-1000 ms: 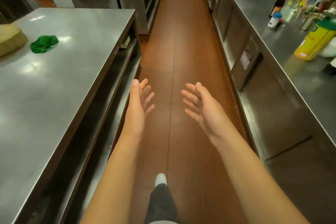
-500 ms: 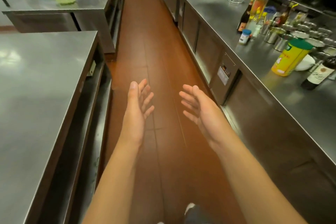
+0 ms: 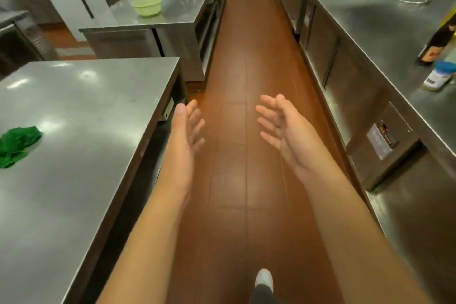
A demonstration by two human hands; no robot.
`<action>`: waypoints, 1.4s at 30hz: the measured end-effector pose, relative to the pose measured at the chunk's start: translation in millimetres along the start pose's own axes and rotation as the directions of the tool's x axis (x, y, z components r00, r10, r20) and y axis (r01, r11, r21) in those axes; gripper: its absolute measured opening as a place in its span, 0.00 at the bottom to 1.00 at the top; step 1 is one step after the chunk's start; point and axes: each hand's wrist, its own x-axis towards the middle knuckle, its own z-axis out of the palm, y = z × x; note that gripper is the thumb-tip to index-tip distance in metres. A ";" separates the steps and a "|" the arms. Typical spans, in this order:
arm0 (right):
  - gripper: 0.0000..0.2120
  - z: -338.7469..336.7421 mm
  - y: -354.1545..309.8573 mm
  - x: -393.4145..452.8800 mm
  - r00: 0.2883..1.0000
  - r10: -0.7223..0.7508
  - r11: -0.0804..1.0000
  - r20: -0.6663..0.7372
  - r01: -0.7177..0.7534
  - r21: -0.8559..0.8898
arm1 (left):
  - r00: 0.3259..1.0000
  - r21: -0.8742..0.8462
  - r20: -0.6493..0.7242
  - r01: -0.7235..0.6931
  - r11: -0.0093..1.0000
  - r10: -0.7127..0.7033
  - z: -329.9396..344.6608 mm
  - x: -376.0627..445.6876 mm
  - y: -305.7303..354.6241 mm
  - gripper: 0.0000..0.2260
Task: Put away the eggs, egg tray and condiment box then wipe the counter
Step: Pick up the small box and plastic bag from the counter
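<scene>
counter point(image 3: 74, 155) steel lies at your left, near the left hand point(image 3: 183, 140), with a crumpled green cloth point(image 3: 17, 145) on it near the frame's left edge, partly cut off there. eggs, egg tray and condiment box: you cannot make out any of them in this view.

your left hand hangs over the brown floor point(image 3: 246, 57) just past the counter's corner, palm turned inward, fingers straight and loosely spread, holding nothing. your right hand point(image 3: 283, 131) is level with it, well apart, palm up and tilted inward, fingers relaxed and empty too. both forearms run in from the bottom edge.

a white shoe point(image 3: 264, 279) shows low between your arms, the leg above it cut off by the frame.

on your right a long cabinet run point(image 3: 370, 32) carries a blue-capped jar point(image 3: 439, 78) and a dark bottle point(image 3: 439, 42), both blurred and clipped at the right edge; labels unreadable. a small control panel point(image 3: 382, 138) sits on the cabinet front.

farther back on the left, a pale green bowl point(image 3: 146, 6) stands on another steel table point(image 3: 177, 12). things behind it are too smeared to tell.
</scene>
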 end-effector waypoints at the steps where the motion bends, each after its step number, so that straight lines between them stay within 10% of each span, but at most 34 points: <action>1: 0.22 -0.8 -7.6 24.3 1.000 -0.021 1.000 0.013 0.021 0.005 | 1.000 0.001 -0.027 -0.008 1.000 0.008 1.3 18.0 1.3 0.35; 12: 0.24 21.2 -1.2 204.1 0.987 0.105 0.993 0.123 -0.099 -0.058 | 0.991 -0.029 -0.124 0.044 0.999 -0.047 9.5 192.4 -22.0 0.33; 32: 0.25 -43.9 -62.2 528.4 0.957 0.023 0.996 -0.288 -0.046 -0.073 | 0.929 -0.112 0.365 0.111 0.987 -0.062 120.9 601.8 -27.6 0.31; 42: 0.26 -142.3 -114.1 721.1 0.969 -0.034 0.999 -0.243 0.039 0.017 | 0.941 0.019 0.333 0.061 0.998 -0.064 237.0 768.6 -8.2 0.29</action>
